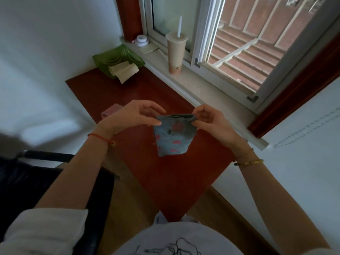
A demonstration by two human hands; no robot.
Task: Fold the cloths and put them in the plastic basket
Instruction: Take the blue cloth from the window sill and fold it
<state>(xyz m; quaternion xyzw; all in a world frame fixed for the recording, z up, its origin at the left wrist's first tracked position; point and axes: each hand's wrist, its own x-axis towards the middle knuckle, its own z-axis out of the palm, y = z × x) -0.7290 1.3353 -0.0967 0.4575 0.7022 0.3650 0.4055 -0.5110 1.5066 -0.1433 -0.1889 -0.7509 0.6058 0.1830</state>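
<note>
A small grey cloth with pink spots (172, 138) hangs above the red-brown table (139, 92), folded over at its top edge. My left hand (134, 115) pinches its upper left corner and my right hand (211, 120) pinches its upper right corner. A pink cloth (111, 112) lies on the table, partly hidden behind my left wrist. The green plastic basket (103, 58) stands at the table's far corner with a folded beige cloth (124, 70) in it.
A tall drink cup with a straw (175, 52) and a small white jar (141, 40) stand on the windowsill (202, 83) along the table's right side. A dark chair (46, 173) is at my left. White walls close in both sides.
</note>
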